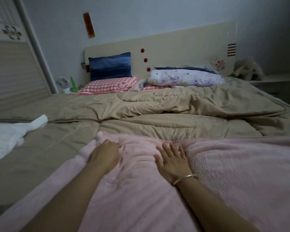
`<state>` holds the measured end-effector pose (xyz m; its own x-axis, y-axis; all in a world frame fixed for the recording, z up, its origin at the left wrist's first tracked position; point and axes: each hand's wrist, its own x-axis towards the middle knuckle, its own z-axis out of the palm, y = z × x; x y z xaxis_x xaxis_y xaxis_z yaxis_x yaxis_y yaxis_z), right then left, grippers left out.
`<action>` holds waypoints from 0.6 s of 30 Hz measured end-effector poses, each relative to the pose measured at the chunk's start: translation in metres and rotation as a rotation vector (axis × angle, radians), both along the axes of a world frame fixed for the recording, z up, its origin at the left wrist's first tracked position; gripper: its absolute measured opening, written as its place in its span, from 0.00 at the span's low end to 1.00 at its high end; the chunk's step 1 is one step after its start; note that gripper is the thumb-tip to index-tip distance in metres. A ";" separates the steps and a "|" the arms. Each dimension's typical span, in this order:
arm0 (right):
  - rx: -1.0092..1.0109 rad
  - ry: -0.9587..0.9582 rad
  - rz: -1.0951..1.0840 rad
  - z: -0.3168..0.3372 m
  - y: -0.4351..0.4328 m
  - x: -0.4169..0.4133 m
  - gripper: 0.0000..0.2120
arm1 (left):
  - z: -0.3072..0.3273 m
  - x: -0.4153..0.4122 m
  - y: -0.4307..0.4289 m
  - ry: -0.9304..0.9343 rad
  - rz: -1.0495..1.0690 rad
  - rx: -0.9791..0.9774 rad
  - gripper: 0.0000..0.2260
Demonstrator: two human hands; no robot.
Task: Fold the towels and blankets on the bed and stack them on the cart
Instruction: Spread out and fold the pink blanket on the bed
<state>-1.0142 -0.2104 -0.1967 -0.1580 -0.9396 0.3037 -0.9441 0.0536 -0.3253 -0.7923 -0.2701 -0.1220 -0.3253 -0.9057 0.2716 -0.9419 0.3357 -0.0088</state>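
A fluffy pink blanket (233, 173) lies spread over the near part of the bed, reaching from the lower left to the right edge of the view. My left hand (105, 155) lies on its far left corner, fingers bent down into the fabric at the edge. My right hand (173, 159), with a metal bracelet on the wrist, presses flat on the blanket with fingers spread and straight. A white towel (8, 136) lies crumpled at the left side of the bed. The cart is out of view.
A tan quilt (157, 111) covers the bed beneath. At the headboard (182, 47) are a blue pillow (110, 66), a pink checked pillow (107, 85) and a folded floral duvet (186, 77). A wardrobe (12, 67) stands at left, a nightstand (274, 86) at right.
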 end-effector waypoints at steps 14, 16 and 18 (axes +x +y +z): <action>-0.187 -0.013 0.073 0.014 0.009 -0.003 0.35 | 0.045 0.005 -0.056 -0.689 0.179 0.136 0.18; -0.341 -0.025 0.079 0.013 0.008 -0.005 0.25 | 0.053 0.003 -0.056 -0.802 0.218 0.113 0.19; -0.436 -0.026 0.070 0.013 0.009 -0.006 0.17 | 0.061 0.004 -0.055 -0.847 0.246 0.127 0.19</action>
<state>-1.0205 -0.2014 -0.1836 -0.1114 -0.7333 0.6707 -0.9317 -0.1577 -0.3272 -0.7886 -0.3250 -0.0608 -0.1640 -0.9833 -0.0788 -0.6818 0.1707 -0.7113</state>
